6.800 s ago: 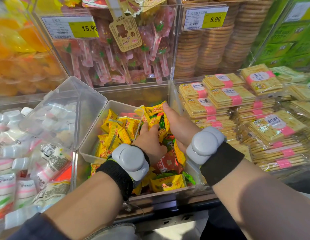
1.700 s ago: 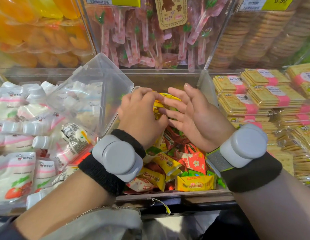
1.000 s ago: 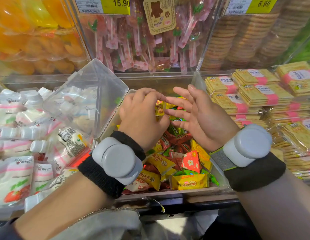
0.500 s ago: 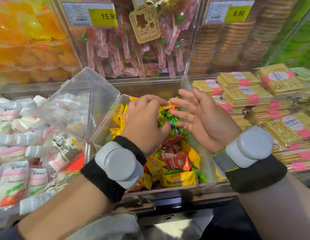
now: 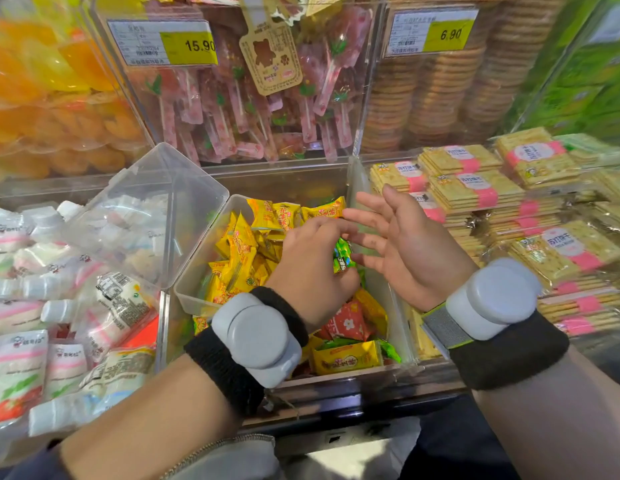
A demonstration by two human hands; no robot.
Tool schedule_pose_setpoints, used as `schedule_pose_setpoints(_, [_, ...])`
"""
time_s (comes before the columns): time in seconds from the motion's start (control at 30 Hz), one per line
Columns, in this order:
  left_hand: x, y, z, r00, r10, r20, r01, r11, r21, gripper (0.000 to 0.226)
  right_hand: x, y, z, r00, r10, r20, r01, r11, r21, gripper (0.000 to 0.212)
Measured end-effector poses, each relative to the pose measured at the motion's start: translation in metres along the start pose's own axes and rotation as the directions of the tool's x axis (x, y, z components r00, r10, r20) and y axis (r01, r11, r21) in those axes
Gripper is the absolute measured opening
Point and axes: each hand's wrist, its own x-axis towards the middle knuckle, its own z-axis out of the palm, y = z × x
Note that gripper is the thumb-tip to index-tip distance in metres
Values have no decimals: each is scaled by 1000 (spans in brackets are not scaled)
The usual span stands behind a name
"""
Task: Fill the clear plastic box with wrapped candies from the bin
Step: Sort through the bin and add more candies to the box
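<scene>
The clear plastic box (image 5: 190, 292) rests tilted in the candy bin (image 5: 398, 337), its hinged lid (image 5: 163, 209) standing open to the left. Yellow wrapped candies (image 5: 242, 258) are piled high in it. My left hand (image 5: 312, 268) hovers over the box's right side, fingers curled around a green wrapped candy (image 5: 342, 256). My right hand (image 5: 405, 247) is just right of it, palm turned left, fingers spread and empty. Loose red, yellow and green candies (image 5: 350, 341) lie in the bin below my left wrist.
White pouches with caps (image 5: 59, 306) fill the compartment to the left. Stacked cracker packs (image 5: 502, 209) lie to the right. Behind stand clear bins of pink lollipops (image 5: 253, 109), round biscuits (image 5: 440, 84) and orange sweets (image 5: 52, 109). A dark shelf edge (image 5: 336, 396) runs along the front.
The yellow candies that my hands held have dropped into the box. My left hand now grips a green candy and sits lower; my right hand has opened and drawn slightly right.
</scene>
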Motion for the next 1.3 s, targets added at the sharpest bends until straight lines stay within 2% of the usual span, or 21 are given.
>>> schedule_pose_setpoints(0.3, [-5, -6, 24, 955, -220, 198, 231, 973, -33, 70, -2, -1, 1, 987, 159, 11, -157, 983, -98, 58])
schedule_pose_setpoints(0.47, [-6, -11, 28, 916, -301, 264, 316, 949, -15, 74, 1, 6, 6, 995, 101, 0, -100, 981, -165, 61])
schedule_pose_setpoints(0.53, [-6, -13, 30, 905, -319, 281, 333, 943, -3, 75, 5, 10, 9, 995, 97, -9, -97, 975, -199, 70])
schedule_pose_setpoints(0.63, [-8, -15, 32, 880, -356, 314, 359, 932, 50, 76, 10, 14, 11, 988, 141, -68, -155, 950, -270, 102])
schedule_pose_setpoints(0.77, [-7, -15, 34, 865, -364, 346, 361, 929, 76, 77, 15, 23, 11, 985, 133, -106, -164, 912, -375, 106])
schedule_pose_setpoints(0.87, [-8, -15, 34, 862, -359, 357, 354, 932, 83, 76, 17, 26, 10, 975, 179, -130, -216, 891, -399, 118])
schedule_pose_setpoints(1.0, [-9, -14, 35, 862, -354, 363, 369, 929, 32, 73, 18, 27, 9, 974, 211, -88, -227, 855, -467, 111])
schedule_pose_setpoints(1.17, [-9, -13, 36, 870, -335, 362, 374, 926, -42, 67, 16, 28, 11, 961, 258, -102, -276, 845, -458, 105])
schedule_pose_setpoints(1.23, [-9, -14, 35, 866, -338, 368, 381, 923, -50, 68, 13, 29, 11, 967, 244, -74, -250, 848, -467, 90])
schedule_pose_setpoints(1.3, [-9, -14, 35, 862, -332, 383, 374, 927, -37, 69, 11, 32, 7, 973, 229, -21, -219, 895, -389, 69])
